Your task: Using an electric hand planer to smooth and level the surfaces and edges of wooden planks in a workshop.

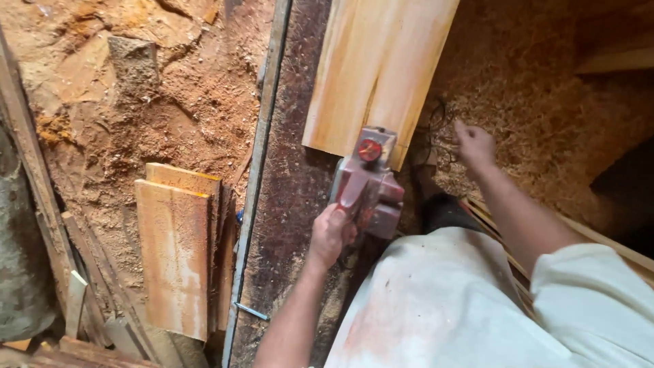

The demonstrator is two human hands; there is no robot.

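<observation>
1. The left hand (332,234) has its fingers curled tight around the rear handle of a red electric planer (368,184).
2. The planer sits on the dark workbench (289,184), its front end resting on the near edge of a pale wooden board (378,71).
3. Planer long axis: runs from the person's body away up the frame, tilted slightly right. The nose with its round red knob points toward the board; the handle end points back at the person.
4. Board long axis: roughly in line with the planer, leaning a little right and running out of the top of the view.
5. The right hand (475,144) is held out well right of the planer, over a bed of wood shavings (538,102), near a dark tangle of cord (439,129). Fingers loosely bent; cannot tell whether they pinch the cord.
6. Left of the bench, a stack of short planks (178,252) lies on sawdust-covered ground.
</observation>
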